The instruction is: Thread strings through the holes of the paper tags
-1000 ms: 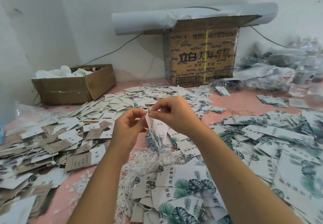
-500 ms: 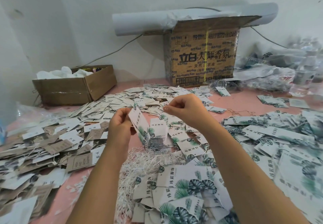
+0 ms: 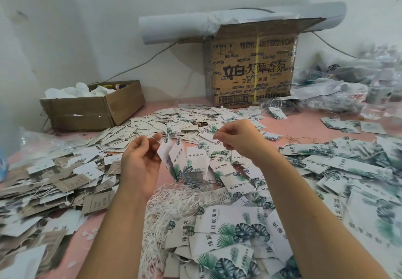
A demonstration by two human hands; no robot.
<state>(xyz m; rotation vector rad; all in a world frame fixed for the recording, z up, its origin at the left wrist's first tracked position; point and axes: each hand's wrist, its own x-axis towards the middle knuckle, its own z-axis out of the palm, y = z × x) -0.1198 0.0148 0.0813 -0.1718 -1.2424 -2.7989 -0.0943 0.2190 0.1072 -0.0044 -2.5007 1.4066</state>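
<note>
both left hand (image 3: 139,166) and right hand (image 3: 240,141) fingers pinch string (image 3: 155,140) threaded through tags (image 3: 177,159).

Left hand: the left hand (image 3: 141,165) is showing its palm, its fingertips pinching a thin white string (image 3: 157,140).
Right hand: the right hand (image 3: 237,140) is pinching the same string, well apart from the left.
Tags: two white paper tags printed with green leaves (image 3: 177,161) are hanging tilted between the hands.
Table: heaps of loose tags (image 3: 352,167) are covering the pink tabletop (image 3: 304,124) — a tangled bundle of white strings (image 3: 171,200) lying beneath the hands.
Back: a tall printed cardboard box (image 3: 252,69) is standing at the wall.
</note>
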